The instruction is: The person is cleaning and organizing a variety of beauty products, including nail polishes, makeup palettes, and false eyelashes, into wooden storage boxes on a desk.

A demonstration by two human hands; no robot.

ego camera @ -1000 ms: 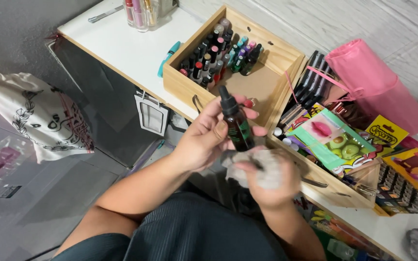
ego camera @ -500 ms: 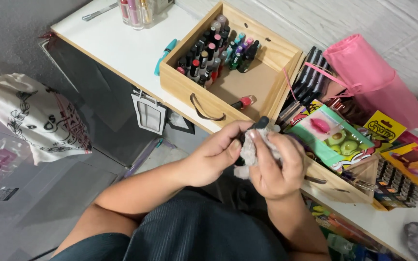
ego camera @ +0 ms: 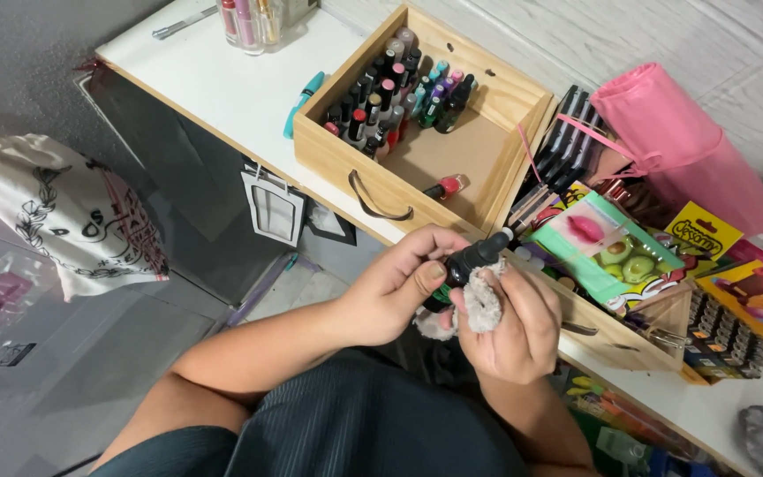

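Observation:
My left hand [ego camera: 395, 287] grips a small dark bottle [ego camera: 470, 258] with a black cap, tilted with the cap toward the upper right. My right hand [ego camera: 509, 322] holds a fluffy grey cloth [ego camera: 480, 305] pressed against the bottle's side. Both hands meet over my lap, just in front of the white desk's edge [ego camera: 222, 97]. Behind them stands an open wooden box [ego camera: 505, 106] with several nail polish bottles [ego camera: 395, 88] packed in its far left corner and one red-capped bottle [ego camera: 446, 187] lying loose on its floor.
A pink roll-up case [ego camera: 686, 146] and colourful packets [ego camera: 607, 247] lie at the right over a second wooden box [ego camera: 620, 336]. A teal tube [ego camera: 302, 102] lies beside the open box. A clear holder [ego camera: 253, 22] stands at the back. A printed cloth bag [ego camera: 72, 216] hangs at the left.
The bottle was upright in my left hand a second ago; it now lies tilted between both hands, and my right hand has brought the cloth up against it.

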